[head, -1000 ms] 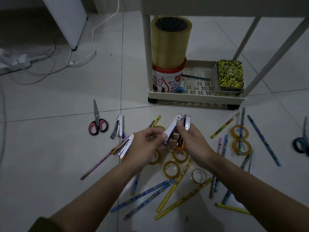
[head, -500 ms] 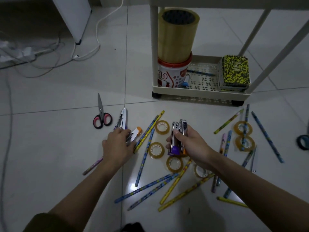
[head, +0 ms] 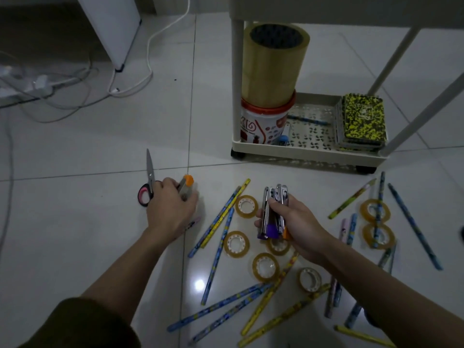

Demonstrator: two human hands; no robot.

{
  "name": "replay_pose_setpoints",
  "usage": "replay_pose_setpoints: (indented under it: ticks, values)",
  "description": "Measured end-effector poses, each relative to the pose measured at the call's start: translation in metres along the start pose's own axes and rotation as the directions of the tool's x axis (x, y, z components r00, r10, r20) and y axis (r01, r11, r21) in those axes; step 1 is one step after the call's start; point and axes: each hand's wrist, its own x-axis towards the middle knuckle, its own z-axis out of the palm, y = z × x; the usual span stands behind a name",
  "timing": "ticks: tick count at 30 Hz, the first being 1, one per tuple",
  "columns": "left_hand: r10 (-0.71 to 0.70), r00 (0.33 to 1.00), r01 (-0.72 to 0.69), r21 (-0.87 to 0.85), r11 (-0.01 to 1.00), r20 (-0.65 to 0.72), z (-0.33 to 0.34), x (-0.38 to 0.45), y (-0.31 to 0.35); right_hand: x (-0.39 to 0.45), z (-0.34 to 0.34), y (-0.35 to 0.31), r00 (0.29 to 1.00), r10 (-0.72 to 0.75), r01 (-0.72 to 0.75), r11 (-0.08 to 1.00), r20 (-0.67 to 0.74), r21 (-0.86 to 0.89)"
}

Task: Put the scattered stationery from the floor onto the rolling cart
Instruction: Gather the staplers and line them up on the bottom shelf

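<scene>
Two hands: right hand [head: 296, 222] grips staplers [head: 273, 212], left hand [head: 170, 209] fingers curl over orange-tipped stapler [head: 186, 187] (mostly hidden).

The left hand [head: 172, 209], which a second ago met the right hand [head: 293, 222] at the centre, now sits out toward 9 o'clock, gripping an orange-tipped stapler [head: 186, 187] beside the scissors [head: 148, 183]. The right hand now holds a bundle of staplers [head: 273, 212] alone, lower than before.
</scene>
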Motion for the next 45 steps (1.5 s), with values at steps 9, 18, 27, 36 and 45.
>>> replay_pose_setpoints:
  ticks: [9,18,27,36,45]
  values:
    - [-0.027,0.997,0.049,-0.311,0.949,0.076,-0.013,-0.01,0.023,0.002,-0.015,-0.027,0.999,-0.032,0.033,0.997,0.009,-0.066]
    - [0.18,0.756,0.572,-0.77,0.283,0.629,-0.02,-0.02,0.132,0.035,-0.048,-0.092,0.98,-0.151,0.168,0.976,-0.126,0.139]
    - [0.241,0.741,0.546,-0.772,0.326,0.626,0.01,-0.01,0.16,0.098,-0.073,-0.149,0.989,-0.04,0.083,0.949,-0.143,0.303]
    - [0.199,0.82,0.399,-0.785,0.474,0.537,0.027,-0.008,0.154,0.115,-0.066,-0.137,0.985,-0.102,-0.016,0.747,-0.138,-0.665]
    - [0.218,0.82,0.395,-0.798,0.455,0.53,0.035,-0.005,0.15,0.126,-0.068,-0.128,0.889,-0.277,-0.023,0.769,-0.365,-0.638]
